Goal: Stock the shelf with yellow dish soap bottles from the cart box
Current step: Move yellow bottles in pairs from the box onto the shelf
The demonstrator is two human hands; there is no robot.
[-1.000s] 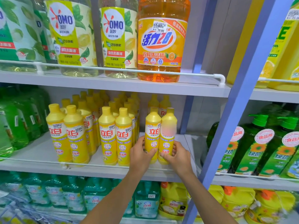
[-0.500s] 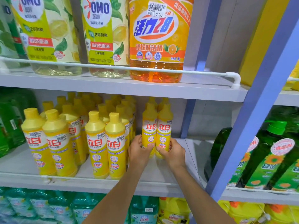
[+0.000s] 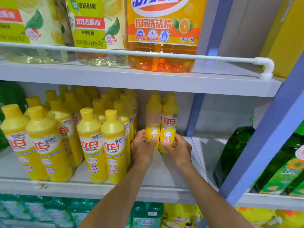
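On the shelf (image 3: 164,178), left hand (image 3: 142,146) and right hand (image 3: 176,148) each grip an upright yellow bottle (image 3: 169,122).

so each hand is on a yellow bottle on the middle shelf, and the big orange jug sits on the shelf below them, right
Not quite. In the head view the orange jug sits on the shelf above, not below. The rest holds: the left hand and right hand each grip a yellow bottle on the middle shelf.

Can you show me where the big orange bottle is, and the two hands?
Big orange bottle (image 3: 162,62): head view, on its clear lower body above the rail.
Left hand (image 3: 141,148): head view, on the back of the hand.
Right hand (image 3: 179,148): head view, on the back of the hand.
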